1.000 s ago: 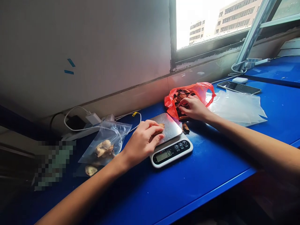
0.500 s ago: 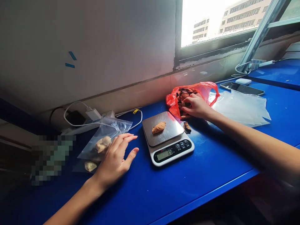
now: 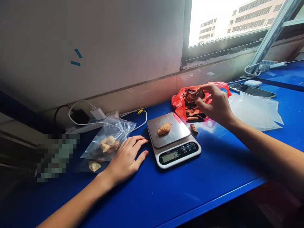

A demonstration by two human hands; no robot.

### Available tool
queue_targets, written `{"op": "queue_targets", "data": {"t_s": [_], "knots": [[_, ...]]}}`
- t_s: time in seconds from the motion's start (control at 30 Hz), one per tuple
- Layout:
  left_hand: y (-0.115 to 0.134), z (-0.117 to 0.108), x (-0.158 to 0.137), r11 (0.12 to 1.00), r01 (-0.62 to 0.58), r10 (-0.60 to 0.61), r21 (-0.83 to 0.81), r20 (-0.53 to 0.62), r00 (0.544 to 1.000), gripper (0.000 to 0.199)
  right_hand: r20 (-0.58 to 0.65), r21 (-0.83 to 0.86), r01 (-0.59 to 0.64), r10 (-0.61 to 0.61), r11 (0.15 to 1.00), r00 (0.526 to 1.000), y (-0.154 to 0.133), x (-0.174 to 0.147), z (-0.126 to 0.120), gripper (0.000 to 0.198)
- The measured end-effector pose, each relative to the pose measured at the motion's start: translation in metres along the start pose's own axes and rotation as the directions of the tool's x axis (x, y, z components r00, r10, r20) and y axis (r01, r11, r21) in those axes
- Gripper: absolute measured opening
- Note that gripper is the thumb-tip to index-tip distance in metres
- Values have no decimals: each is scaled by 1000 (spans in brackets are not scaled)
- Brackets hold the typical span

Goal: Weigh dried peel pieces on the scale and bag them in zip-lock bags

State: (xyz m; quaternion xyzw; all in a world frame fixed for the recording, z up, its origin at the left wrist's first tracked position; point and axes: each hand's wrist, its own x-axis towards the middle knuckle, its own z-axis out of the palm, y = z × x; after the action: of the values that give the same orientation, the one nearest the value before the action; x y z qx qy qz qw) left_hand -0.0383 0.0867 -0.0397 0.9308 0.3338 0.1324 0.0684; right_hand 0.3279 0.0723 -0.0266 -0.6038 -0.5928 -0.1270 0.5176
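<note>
Right hand (image 3: 217, 103), upper right of centre: thumb and fingers pinched on a thin, dark brown dried slice (image 3: 200, 93), held over the open red plastic bag (image 3: 177, 104) of reddish-brown dried slices. Left hand (image 3: 127, 160), lower centre-left: thumb and fingers spread apart, just beside the white digital scale with square steel plate (image 3: 178, 134); contact with blue bench (image 3: 166, 196) unclear. Scale mid-frame, display 3.5, one rough tan-brown dried piece (image 3: 164, 129) on plate. Small dark brown piece (image 3: 193, 129) at plate's right. Clear zip bag (image 3: 91, 147) with pale chunks, left. Flat clear bags (image 3: 256, 110), right.
</note>
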Motion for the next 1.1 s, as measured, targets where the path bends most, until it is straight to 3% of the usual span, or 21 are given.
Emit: {"op": "queue_targets", "data": {"t_s": [0.33,0.47,0.6,0.93,1.1], "knots": [[0,0,0,1000,-5,5,-5,14,1000,35,-30,186,146,-143,972,989,-30,-17,3,21],[-1,2,-1,1000,-30,30,5,-5,1000,34,64,246,222,-244,944,968,-35,-20,6,17],[-3,3,-2,999,-49,50,7,-43,998,32,72,198,311,-330,930,941,-38,-23,11,17],[1,-3,-1,999,-45,45,12,-14,999,32,136,176,199,-224,964,965,-34,-29,18,26],[1,-3,-2,999,-45,45,5,-21,999,32,187,255,246,-297,935,936,-33,-30,18,25]]}}
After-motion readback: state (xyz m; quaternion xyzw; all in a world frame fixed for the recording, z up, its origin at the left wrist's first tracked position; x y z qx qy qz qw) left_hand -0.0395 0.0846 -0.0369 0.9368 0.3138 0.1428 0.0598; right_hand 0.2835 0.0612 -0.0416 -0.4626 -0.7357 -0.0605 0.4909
